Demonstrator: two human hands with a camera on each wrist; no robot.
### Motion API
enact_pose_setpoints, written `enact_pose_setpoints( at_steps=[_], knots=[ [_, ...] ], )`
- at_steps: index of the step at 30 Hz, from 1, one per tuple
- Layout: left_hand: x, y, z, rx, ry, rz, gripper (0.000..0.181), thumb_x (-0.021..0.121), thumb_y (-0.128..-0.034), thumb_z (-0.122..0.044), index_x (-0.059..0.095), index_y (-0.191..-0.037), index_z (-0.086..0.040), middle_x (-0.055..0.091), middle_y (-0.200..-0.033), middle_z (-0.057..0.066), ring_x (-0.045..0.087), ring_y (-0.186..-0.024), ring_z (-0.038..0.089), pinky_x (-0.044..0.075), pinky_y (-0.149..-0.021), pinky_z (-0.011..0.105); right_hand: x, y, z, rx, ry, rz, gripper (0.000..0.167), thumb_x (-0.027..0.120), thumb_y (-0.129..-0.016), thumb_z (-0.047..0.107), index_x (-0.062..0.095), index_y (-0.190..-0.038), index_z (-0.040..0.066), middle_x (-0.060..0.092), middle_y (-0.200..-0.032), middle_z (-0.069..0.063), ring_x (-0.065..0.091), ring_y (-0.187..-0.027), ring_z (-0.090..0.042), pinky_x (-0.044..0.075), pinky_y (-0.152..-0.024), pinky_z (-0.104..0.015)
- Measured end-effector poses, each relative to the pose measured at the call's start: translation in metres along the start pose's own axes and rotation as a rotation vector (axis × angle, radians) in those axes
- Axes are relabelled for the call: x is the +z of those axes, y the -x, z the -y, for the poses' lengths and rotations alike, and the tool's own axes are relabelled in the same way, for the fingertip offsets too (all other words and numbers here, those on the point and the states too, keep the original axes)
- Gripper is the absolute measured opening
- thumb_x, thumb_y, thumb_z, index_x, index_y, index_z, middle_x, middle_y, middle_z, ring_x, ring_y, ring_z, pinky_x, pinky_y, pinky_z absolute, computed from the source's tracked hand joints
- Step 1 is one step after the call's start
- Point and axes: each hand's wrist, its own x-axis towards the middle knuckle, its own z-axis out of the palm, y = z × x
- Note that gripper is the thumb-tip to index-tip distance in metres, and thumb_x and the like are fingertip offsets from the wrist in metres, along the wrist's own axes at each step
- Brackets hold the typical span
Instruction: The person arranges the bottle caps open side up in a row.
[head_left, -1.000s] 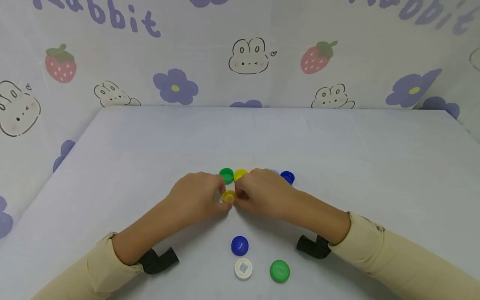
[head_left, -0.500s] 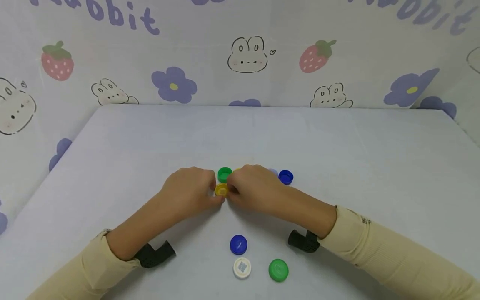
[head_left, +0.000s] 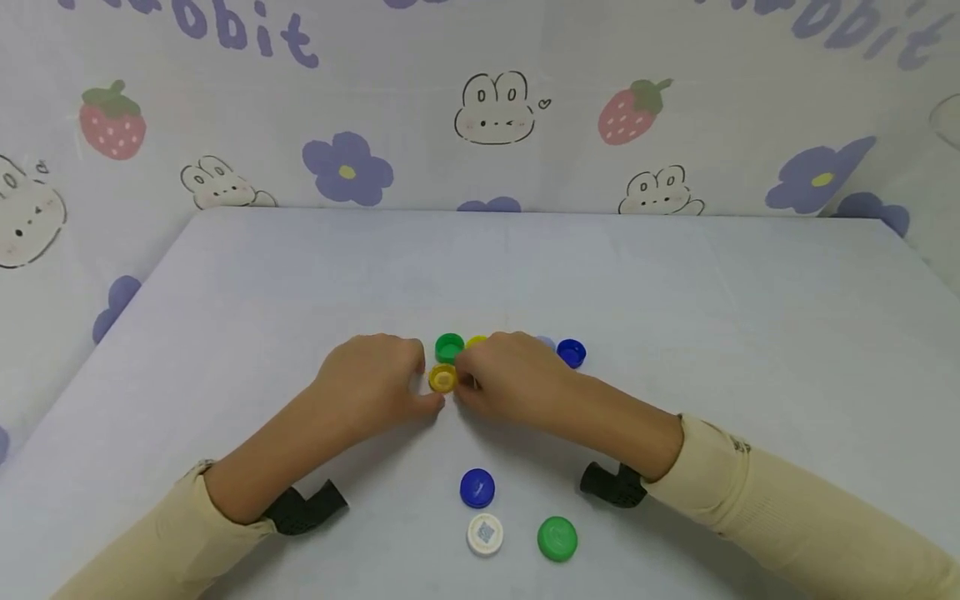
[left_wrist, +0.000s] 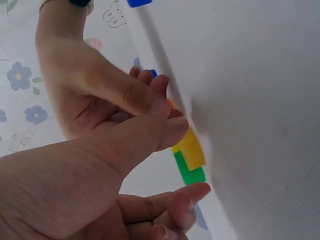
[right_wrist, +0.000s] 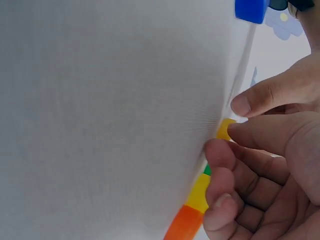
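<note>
A dark yellow bottle cap [head_left: 442, 378] lies hollow side up just in front of a green cap [head_left: 450, 347]. My left hand [head_left: 375, 377] is at its left, with thumb and forefinger spread apart and a gap to the cap. On the other side my right hand [head_left: 517, 375] has loosely bent fingers at the cap's right edge; whether they touch it I cannot tell. In the right wrist view, the right thumb tip is beside the yellow cap [right_wrist: 226, 128]. A bright yellow cap [head_left: 477, 341] is mostly hidden behind the right hand.
The back row continues with a pale blue cap [head_left: 546, 342] and a dark blue cap [head_left: 572, 353]; an orange cap [right_wrist: 184, 223] shows in the right wrist view. Nearer me lie a blue cap [head_left: 477, 488], a white cap [head_left: 485, 534] and another green cap [head_left: 557, 538].
The dark yellow cap has moved away from me and slightly left, up to the green cap, with both hands. The left thumb and forefinger have since drawn back from it.
</note>
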Motion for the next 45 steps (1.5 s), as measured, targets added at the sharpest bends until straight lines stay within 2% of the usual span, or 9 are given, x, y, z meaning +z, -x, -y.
enact_pose_setpoints(
  at_steps=[3,6,11,13,17,25,27,33,45],
  knots=[
    [-0.002,0.007,-0.001,-0.013,-0.013,0.021,0.041,0.081,-0.0864,-0.04,0.071,-0.107,-0.006,0.072,-0.092,0.004,0.061,-0.073,0.017,0.053,-0.065,0.032,-0.001,0.009,0.0,0.018,0.015,0.03,0.009,0.072,-0.096,0.014,0.076,-0.089,0.009,0.061,-0.068,0.004,0.052,-0.059,-0.011,0.042,-0.057,-0.021],
    [-0.002,0.015,-0.004,0.03,0.04,0.078,0.036,0.083,-0.0856,-0.039,0.071,-0.105,-0.011,0.07,-0.089,0.002,0.06,-0.074,0.016,0.053,-0.069,0.033,-0.002,0.021,0.0,0.032,0.026,0.061,0.005,0.074,-0.095,0.014,0.077,-0.094,0.01,0.063,-0.07,0.006,0.055,-0.063,-0.01,0.047,-0.061,-0.02],
    [-0.001,0.028,-0.014,0.205,0.206,0.254,0.022,0.084,-0.0848,-0.034,0.069,-0.095,-0.021,0.058,-0.075,-0.004,0.054,-0.071,0.013,0.046,-0.066,0.032,-0.007,0.043,0.006,0.014,0.068,0.156,0.012,0.078,-0.089,0.008,0.077,-0.1,0.014,0.069,-0.082,0.004,0.062,-0.073,-0.011,0.053,-0.07,-0.025],
    [-0.001,0.031,-0.017,0.277,0.218,0.282,0.022,0.084,-0.0848,-0.033,0.067,-0.094,-0.022,0.056,-0.076,-0.006,0.053,-0.071,0.012,0.046,-0.067,0.031,-0.009,0.05,0.009,-0.024,0.098,0.191,0.019,0.082,-0.085,0.009,0.077,-0.102,0.015,0.07,-0.088,0.004,0.064,-0.077,-0.011,0.053,-0.072,-0.026],
    [-0.001,0.033,-0.022,0.354,0.19,0.258,0.024,0.084,-0.0844,-0.033,0.066,-0.093,-0.02,0.054,-0.076,-0.007,0.051,-0.07,0.012,0.044,-0.066,0.03,-0.008,0.06,0.013,-0.092,0.099,0.215,0.024,0.087,-0.08,0.014,0.075,-0.101,0.016,0.066,-0.086,0.006,0.06,-0.074,-0.01,0.051,-0.07,-0.027],
    [0.008,0.031,-0.028,0.437,0.218,0.19,0.025,0.085,-0.0831,-0.03,0.066,-0.093,-0.018,0.053,-0.079,-0.011,0.051,-0.073,0.008,0.044,-0.068,0.026,-0.003,0.069,0.012,-0.162,-0.04,0.14,0.019,0.087,-0.082,0.017,0.076,-0.098,0.019,0.063,-0.082,0.013,0.055,-0.073,-0.002,0.048,-0.069,-0.025],
    [0.009,0.031,-0.029,0.438,0.206,0.181,0.026,0.086,-0.0819,-0.03,0.066,-0.092,-0.016,0.053,-0.078,-0.011,0.05,-0.071,0.008,0.044,-0.066,0.026,-0.002,0.07,0.012,-0.18,-0.044,0.121,0.018,0.087,-0.082,0.018,0.076,-0.097,0.019,0.063,-0.082,0.013,0.054,-0.072,-0.001,0.048,-0.068,-0.024],
    [0.009,0.029,-0.029,0.4,0.216,0.213,0.028,0.088,-0.0802,-0.028,0.065,-0.091,-0.015,0.054,-0.076,-0.009,0.051,-0.07,0.009,0.044,-0.065,0.028,0.0,0.069,0.013,-0.185,-0.03,0.118,0.018,0.087,-0.082,0.019,0.075,-0.096,0.019,0.061,-0.081,0.013,0.052,-0.07,-0.001,0.047,-0.067,-0.024],
    [0.013,0.029,-0.026,0.419,0.263,0.188,0.025,0.087,-0.0804,-0.025,0.065,-0.09,-0.016,0.055,-0.077,-0.011,0.052,-0.07,0.008,0.045,-0.066,0.026,0.004,0.068,0.016,-0.162,-0.027,0.119,0.017,0.088,-0.082,0.02,0.074,-0.092,0.017,0.057,-0.076,0.012,0.049,-0.066,-0.003,0.045,-0.063,-0.022]
  ],
)
